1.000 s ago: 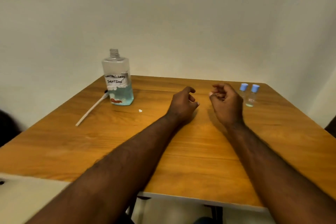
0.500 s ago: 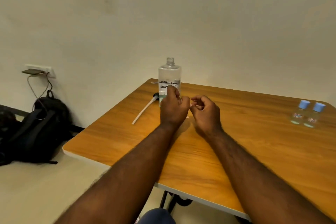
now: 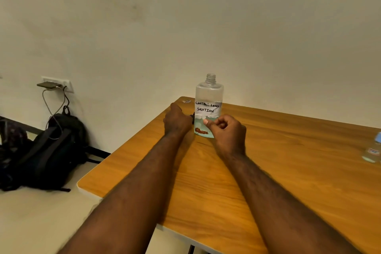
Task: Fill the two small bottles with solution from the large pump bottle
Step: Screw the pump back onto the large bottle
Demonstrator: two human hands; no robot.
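Large bottle (image 3: 208, 107): upright, uncapped, far-left corner of tabletop (image 3: 288, 171), liquid in its lower part.
Right hand (image 3: 226, 133): just in front of the bottle, fingers curled, I see nothing in them.
Left hand (image 3: 177, 122): just left of the bottle, fingers hidden, I can't tell its grip.
Small bottle (image 3: 372, 151): 1 visible, blue cap, right edge, well apart.
Floor (image 3: 31, 222): black backpack (image 3: 51, 146).

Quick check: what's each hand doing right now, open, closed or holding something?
Left hand: cannot tell; its fingers are hidden beside the large clear labelled bottle.
Right hand: closed, fingers curled, nothing visible in it.
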